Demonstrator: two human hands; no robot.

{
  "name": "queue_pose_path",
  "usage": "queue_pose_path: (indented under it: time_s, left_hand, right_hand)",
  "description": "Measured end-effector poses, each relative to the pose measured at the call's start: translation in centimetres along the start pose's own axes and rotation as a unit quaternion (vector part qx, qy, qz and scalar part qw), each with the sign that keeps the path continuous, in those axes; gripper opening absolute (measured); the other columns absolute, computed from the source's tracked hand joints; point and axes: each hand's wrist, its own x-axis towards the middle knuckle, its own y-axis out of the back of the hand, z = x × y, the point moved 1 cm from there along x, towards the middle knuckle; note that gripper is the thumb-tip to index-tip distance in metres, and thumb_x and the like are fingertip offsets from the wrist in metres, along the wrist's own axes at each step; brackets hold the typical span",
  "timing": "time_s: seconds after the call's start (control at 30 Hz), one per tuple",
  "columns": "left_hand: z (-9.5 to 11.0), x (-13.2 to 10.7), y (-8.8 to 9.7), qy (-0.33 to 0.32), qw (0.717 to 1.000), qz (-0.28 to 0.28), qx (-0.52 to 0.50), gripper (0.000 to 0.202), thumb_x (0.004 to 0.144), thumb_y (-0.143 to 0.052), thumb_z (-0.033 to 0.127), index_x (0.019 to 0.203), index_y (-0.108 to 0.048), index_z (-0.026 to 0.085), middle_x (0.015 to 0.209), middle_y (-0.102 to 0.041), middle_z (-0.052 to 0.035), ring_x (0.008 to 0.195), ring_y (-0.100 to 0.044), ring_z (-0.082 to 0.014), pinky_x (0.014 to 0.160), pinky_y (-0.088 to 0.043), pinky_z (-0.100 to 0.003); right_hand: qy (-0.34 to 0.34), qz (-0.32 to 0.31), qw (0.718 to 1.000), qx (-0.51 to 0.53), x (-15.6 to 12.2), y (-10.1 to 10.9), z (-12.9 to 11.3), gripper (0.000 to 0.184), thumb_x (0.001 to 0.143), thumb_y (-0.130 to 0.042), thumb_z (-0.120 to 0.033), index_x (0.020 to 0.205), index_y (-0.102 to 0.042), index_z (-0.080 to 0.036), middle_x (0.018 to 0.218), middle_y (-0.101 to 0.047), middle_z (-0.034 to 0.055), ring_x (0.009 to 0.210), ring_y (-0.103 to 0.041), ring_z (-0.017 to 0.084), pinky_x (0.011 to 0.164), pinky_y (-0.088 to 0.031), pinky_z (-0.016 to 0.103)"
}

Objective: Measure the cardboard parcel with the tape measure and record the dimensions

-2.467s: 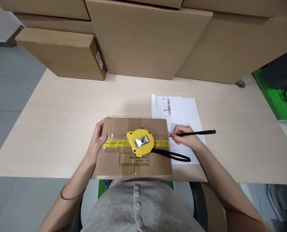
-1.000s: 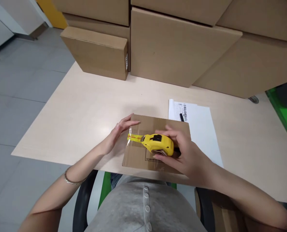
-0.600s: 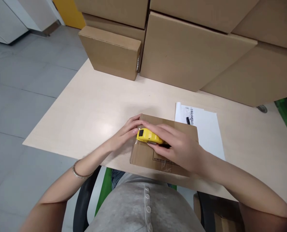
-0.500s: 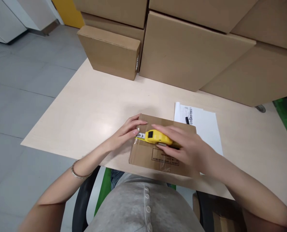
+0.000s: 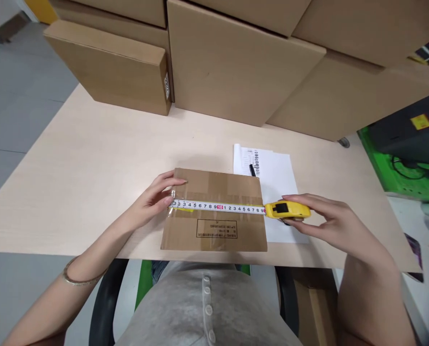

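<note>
A flat cardboard box (image 5: 214, 233) lies at the near edge of the table (image 5: 92, 158). A white measuring tape blade (image 5: 218, 207) is stretched across the box's top from left to right. My left hand (image 5: 153, 199) pinches the blade's hook end at the box's left edge. My right hand (image 5: 326, 218) grips the yellow tape measure case (image 5: 286, 210) just past the box's right edge, over a white paper sheet (image 5: 277, 175).
A black pen (image 5: 252, 169) lies on the paper behind the box. Large cardboard boxes (image 5: 236, 62) are stacked along the table's far side, with a smaller one (image 5: 109, 72) at the left. A green and black device (image 5: 405, 154) stands at the right.
My right hand put the pen down, picked the yellow case off the box and pulled it rightward, drawing the blade out across the box while my left hand holds the hook end.
</note>
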Motion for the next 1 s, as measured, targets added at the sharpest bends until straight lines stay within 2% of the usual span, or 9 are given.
queue_pose_path:
  time_s: [0.1,0.33,0.4,0.47,0.57,0.63,0.77,0.87,1.0]
  left_hand:
    - [0.1,-0.1,0.1,-0.001,1.000,0.003,0.005,0.041,0.104,-0.063,0.048,0.143,-0.070,0.040,0.158,-0.055,-0.0096,0.155,-0.046,-0.0377,0.110,-0.062,-0.047]
    - [0.2,-0.1,0.1,-0.008,1.000,0.004,0.011,0.041,0.104,-0.063,0.047,0.143,-0.071,0.039,0.156,-0.056,-0.0098,0.154,-0.047,-0.0367,0.107,-0.062,-0.043]
    - [0.2,-0.1,0.1,-0.007,1.000,0.003,0.009,0.041,0.104,-0.062,0.047,0.144,-0.070,0.039,0.157,-0.055,-0.0100,0.153,-0.048,-0.0367,0.107,-0.062,-0.044]
    - [0.2,0.0,0.1,-0.004,1.000,0.001,0.013,0.041,0.105,-0.061,0.046,0.144,-0.069,0.040,0.158,-0.055,-0.0098,0.153,-0.048,-0.0368,0.108,-0.061,-0.047]
    - [0.2,0.1,0.3,-0.011,0.999,-0.001,0.034,0.041,0.105,-0.061,0.047,0.145,-0.069,0.040,0.157,-0.058,-0.0094,0.154,-0.047,-0.0370,0.118,-0.054,-0.055]
    - [0.3,0.2,0.3,-0.017,0.999,-0.002,0.047,0.041,0.105,-0.061,0.048,0.145,-0.069,0.041,0.156,-0.060,-0.0089,0.154,-0.047,-0.0370,0.125,-0.046,-0.060]
    - [-0.1,0.0,0.2,0.002,0.999,-0.004,0.045,0.043,0.106,-0.058,0.051,0.146,-0.067,0.041,0.159,-0.057,-0.0068,0.158,-0.042,-0.0354,0.132,-0.035,-0.060]
    - [-1.0,-0.3,0.0,0.005,1.000,0.010,0.010,0.048,0.108,-0.046,0.061,0.145,-0.068,0.040,0.161,-0.055,-0.0055,0.160,-0.039,-0.0336,0.136,-0.028,-0.057]
    - [-1.6,-0.6,-0.2,0.041,0.996,0.024,-0.070,0.063,0.110,-0.025,0.067,0.142,-0.071,0.039,0.166,-0.048,-0.0044,0.159,-0.041,-0.0324,0.129,-0.041,-0.052]
  right_hand:
    - [-0.007,-0.005,1.000,0.002,0.7,-0.2,-0.7,0.047,0.094,-0.076,-0.031,0.140,-0.072,-0.042,0.126,-0.081,0.0001,0.105,-0.079,0.023,0.073,-0.066,0.030]
    - [-0.039,0.012,0.999,0.008,1.5,-0.9,-0.7,0.047,0.092,-0.080,-0.041,0.137,-0.072,-0.033,0.130,-0.080,0.0050,0.110,-0.079,0.028,0.097,-0.064,0.041]
    - [-0.057,0.008,0.998,0.003,1.5,-0.7,-1.0,0.050,0.090,-0.082,-0.048,0.136,-0.072,-0.032,0.128,-0.081,0.0057,0.109,-0.079,0.029,0.092,-0.065,0.041]
    - [-0.061,-0.008,0.998,-0.017,1.5,0.0,-1.7,0.042,0.088,-0.083,-0.049,0.126,-0.076,-0.033,0.114,-0.084,0.0033,0.095,-0.080,0.026,0.080,-0.064,0.036]
    - [-0.014,-0.030,0.998,-0.047,2.2,1.3,-3.9,0.022,0.090,-0.082,-0.044,0.107,-0.076,-0.032,0.094,-0.082,-0.0010,0.072,-0.074,0.019,0.066,-0.057,0.032]
    - [0.029,-0.046,0.997,-0.057,3.5,1.4,-5.6,0.019,0.092,-0.080,-0.042,0.105,-0.074,-0.029,0.091,-0.080,-0.0007,0.069,-0.071,0.018,0.065,-0.054,0.032]
    - [0.072,-0.131,0.988,-0.047,7.9,-2.0,-8.7,0.031,0.091,-0.080,-0.049,0.106,-0.070,-0.024,0.094,-0.078,0.0035,0.078,-0.072,0.021,0.065,-0.053,0.032]
    - [0.176,-0.112,0.976,-0.053,10.9,-6.1,-10.8,0.023,0.095,-0.077,-0.040,0.105,-0.067,-0.021,0.101,-0.078,0.0084,0.090,-0.074,0.024,0.075,-0.058,0.036]
    - [0.321,-0.080,0.942,-0.062,11.9,-9.6,-12.7,0.012,0.101,-0.067,-0.031,0.110,-0.070,-0.023,0.112,-0.078,0.0114,0.107,-0.074,0.029,0.091,-0.062,0.043]
